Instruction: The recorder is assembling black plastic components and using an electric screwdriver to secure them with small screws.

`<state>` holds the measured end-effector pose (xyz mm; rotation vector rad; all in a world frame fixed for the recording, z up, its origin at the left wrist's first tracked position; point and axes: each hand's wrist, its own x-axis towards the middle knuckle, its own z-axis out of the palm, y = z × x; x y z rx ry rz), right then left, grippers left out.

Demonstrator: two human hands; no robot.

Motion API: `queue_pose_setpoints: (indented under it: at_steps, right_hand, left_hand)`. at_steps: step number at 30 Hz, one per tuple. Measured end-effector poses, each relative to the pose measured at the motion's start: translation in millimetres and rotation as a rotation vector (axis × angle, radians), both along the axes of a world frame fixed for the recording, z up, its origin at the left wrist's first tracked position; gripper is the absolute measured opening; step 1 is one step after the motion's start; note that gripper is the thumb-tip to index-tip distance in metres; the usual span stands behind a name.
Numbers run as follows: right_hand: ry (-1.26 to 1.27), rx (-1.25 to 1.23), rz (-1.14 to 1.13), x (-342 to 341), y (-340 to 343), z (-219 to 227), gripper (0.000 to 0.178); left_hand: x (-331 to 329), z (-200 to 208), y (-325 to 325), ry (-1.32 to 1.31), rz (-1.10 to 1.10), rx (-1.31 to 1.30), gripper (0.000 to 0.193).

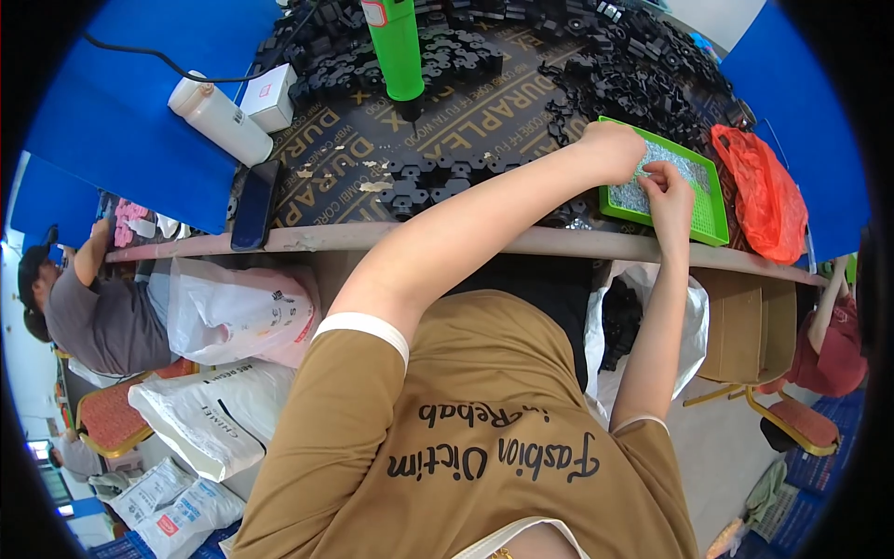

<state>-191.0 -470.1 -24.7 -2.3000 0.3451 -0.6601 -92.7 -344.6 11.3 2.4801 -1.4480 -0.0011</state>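
Tabletop: a dark brown board with gold lettering (363,140) and a pale, worn front edge, which the fisheye view bends into a curve; flaked patches show near its middle.
Parts on the board: black plastic pieces in a broad heap (624,93) along the back and right, and a row of flat black plastic plates (438,184) near the front edge.
Tool: a bright green cylindrical tool (399,56) with a dark tip, upright over the board's middle.
Left end: a white capped bottle (222,121), tilted in this view, beside a small white carton (268,99); a dark flat phone (255,207) lies at the front edge.
Room: blue partition panels (121,112) on both sides; a co-worker in grey (102,312) at far left, another in dark red (833,345) at far right.
Tray direction: the shallow green rectangular plastic tray (710,222) has its long axis running left to right, the right end slanting slightly toward the person.
Tray contents: small silvery metal pieces (684,168).
Tray position: on the board's right part, under both hands, just left of a crumpled red plastic bag (764,200).
Left hand: curled (615,154) over the tray's left end; its fingertips are hidden, so any grip cannot be told.
Right hand: thumb and fingers pinched together (669,191) over the tray's near side; whether a piece is between them cannot be told.
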Motion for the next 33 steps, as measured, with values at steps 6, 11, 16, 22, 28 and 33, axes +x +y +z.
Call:
queue_pose_setpoints:
  at_steps: [6, 11, 16, 22, 28, 33]
  right_hand:
    - [-0.01, -0.005, 0.049, -1.4, -9.9, -7.0, 0.009]
    - [-0.015, -0.024, 0.047, -3.7, -14.4, -2.7, 0.01]
    - [-0.203, 0.249, 0.226, -8.7, 21.4, 6.8, 0.015]
    - [-0.229, 0.165, 0.391, -17.9, 128.6, 18.0, 0.02]
    - [-0.216, -0.097, 0.384, -8.2, 139.1, 7.2, 0.021]
    - [-0.254, -0.242, 0.388, -8.2, 139.0, 10.7, 0.019]
  left_hand:
    - [3.6, 5.0, 19.9, 0.169, 0.005, -0.369, 0.015]
    - [-16.2, 24.9, 113.1, 0.574, 0.063, -0.749, 0.016]
    - [-39.8, 18.2, 194.1, 0.865, 0.201, -0.867, 0.012]
    - [-56.6, 1.9, 223.1, 0.992, 0.274, -0.973, 0.01]
    - [-67.3, -3.1, 223.6, 0.904, 0.363, -0.94, 0.008]
    - [-70.6, -2.5, 218.7, 0.705, 0.376, -0.855, 0.004]
